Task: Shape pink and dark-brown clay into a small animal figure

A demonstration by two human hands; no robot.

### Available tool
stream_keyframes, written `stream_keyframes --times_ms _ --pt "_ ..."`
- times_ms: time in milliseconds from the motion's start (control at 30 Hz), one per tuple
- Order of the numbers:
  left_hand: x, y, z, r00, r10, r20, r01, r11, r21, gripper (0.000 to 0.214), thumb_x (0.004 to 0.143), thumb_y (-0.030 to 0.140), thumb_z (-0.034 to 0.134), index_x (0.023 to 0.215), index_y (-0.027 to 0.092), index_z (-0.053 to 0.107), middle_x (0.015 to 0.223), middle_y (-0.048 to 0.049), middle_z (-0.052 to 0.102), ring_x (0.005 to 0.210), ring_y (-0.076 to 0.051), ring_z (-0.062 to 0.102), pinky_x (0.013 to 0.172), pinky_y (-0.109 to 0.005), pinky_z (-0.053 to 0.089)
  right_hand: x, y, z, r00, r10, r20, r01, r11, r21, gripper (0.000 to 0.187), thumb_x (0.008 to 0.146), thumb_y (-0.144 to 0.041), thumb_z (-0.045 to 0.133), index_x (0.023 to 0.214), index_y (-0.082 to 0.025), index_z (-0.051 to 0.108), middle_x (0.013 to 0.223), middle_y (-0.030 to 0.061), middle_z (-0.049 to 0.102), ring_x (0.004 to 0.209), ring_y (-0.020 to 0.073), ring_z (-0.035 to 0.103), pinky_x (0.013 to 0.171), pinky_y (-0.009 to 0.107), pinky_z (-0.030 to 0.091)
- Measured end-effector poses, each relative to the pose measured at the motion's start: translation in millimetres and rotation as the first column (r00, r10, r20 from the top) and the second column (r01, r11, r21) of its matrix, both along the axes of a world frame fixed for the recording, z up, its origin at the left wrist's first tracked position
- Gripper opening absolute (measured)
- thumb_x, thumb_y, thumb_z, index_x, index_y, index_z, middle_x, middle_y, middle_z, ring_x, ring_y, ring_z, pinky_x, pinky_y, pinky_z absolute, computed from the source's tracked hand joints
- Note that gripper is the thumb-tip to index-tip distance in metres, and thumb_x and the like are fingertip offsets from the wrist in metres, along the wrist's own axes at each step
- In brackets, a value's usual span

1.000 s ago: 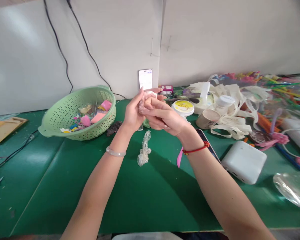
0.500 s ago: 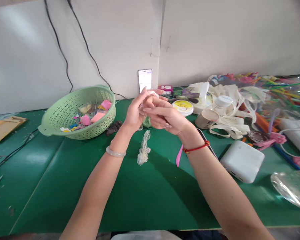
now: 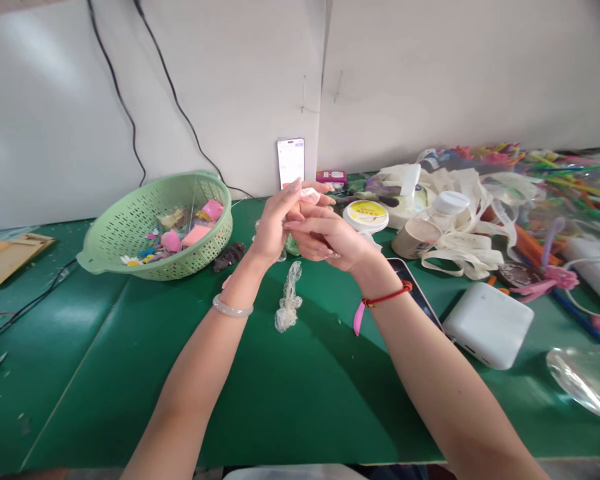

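My left hand (image 3: 275,223) and my right hand (image 3: 333,233) are held together above the table. Between their fingers shows a small, soft-looking pale pinkish-white lump (image 3: 309,195), partly covered. The left thumb and fingers curl around it, while the right fingers press in from the other side. Directly below lies a crumpled piece of clear plastic wrap (image 3: 289,303). Behind the wrists, a green item (image 3: 293,245) is mostly hidden. Near my right wrist is a pink plastic knife (image 3: 359,320), its upper end covered by the wrist.
A green basket (image 3: 115,207) of small colourful pieces stands left. A lit phone (image 3: 291,160) leans on the wall. Right are a yellow-lidded tub (image 3: 367,215), a paper cup (image 3: 416,237), another phone (image 3: 415,290), a white box-like device (image 3: 490,323) and a clear rounded object (image 3: 580,380).
My right hand has shifted slightly left and turned, and its fingers have moved on the lump. More of the pale lump and of the phone near my right wrist shows now.
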State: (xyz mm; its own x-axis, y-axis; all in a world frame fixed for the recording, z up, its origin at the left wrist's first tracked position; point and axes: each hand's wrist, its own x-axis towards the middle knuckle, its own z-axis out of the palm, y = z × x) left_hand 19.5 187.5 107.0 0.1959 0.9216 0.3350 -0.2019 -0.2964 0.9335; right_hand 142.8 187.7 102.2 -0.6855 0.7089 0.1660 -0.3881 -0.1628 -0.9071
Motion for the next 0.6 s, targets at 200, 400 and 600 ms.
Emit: stream_keyframes --times_ms 200,400,600 --pt "-3 7 -6.9 0.995 -0.031 0.096 0.038 0.997 -0.074 0.048 0.1 0.051 0.04 0.096 0.018 0.076 0.097 -0.0086 0.078 0.108 -0.026 0.073 0.102 -0.041 0.057 3 3 -4.4 0.999 0.04 0.019 -0.04 0.998 -0.039 0.027 0.091 -0.014 0.057 0.072 -0.022 0.04 0.039 -0.0119 0.036 0.031 0.0034 0.019 0.033 0.015 0.018" --pt "-4 5 -2.5 0.989 -0.034 0.141 0.054 0.988 -0.145 0.05 0.101 0.051 0.037 0.097 0.018 0.075 0.097 -0.0079 0.077 0.111 -0.027 0.073 0.102 -0.044 0.058 10 4 -2.3 0.962 0.272 0.025 -0.271 0.961 -0.047 0.027 0.089 -0.012 0.058 0.074 -0.022 0.037 0.039 -0.013 0.04 0.03 0.0029 0.018 0.033 0.014 0.021" --pt "0 3 -5.6 0.992 -0.038 0.118 0.051 0.993 -0.111 0.051 0.099 0.053 0.039 0.09 0.019 0.075 0.091 -0.0078 0.077 0.104 -0.027 0.074 0.101 -0.044 0.059 -1 4 -8.8 0.983 0.179 -0.031 -0.181 0.982 -0.051 0.033 0.087 -0.01 0.054 0.064 -0.022 0.034 0.038 -0.0109 0.038 0.03 0.0021 0.022 0.033 0.012 0.023"
